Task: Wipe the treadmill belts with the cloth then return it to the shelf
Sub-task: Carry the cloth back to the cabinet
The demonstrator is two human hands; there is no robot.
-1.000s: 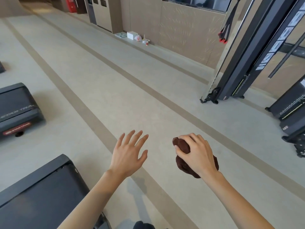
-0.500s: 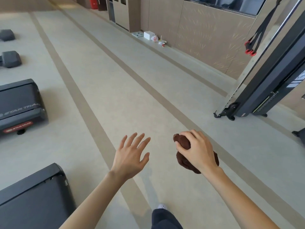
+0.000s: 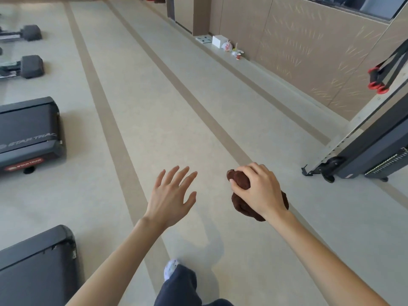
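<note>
Above the floor aisle, your right hand point(image 3: 257, 191) clutches the balled brown cloth point(image 3: 241, 204) w/ left hand point(image 3: 171, 195) splayed and empty; keep cloth bunched, approach nearest treadmill point(image 3: 28, 129) squarely, wipe belt end to end.

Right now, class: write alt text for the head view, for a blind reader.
A person's right hand grips a bunched brown cloth above a beige floor; the left hand is spread open. A near treadmill and a far treadmill lie at left, a black weight machine at right.
</note>
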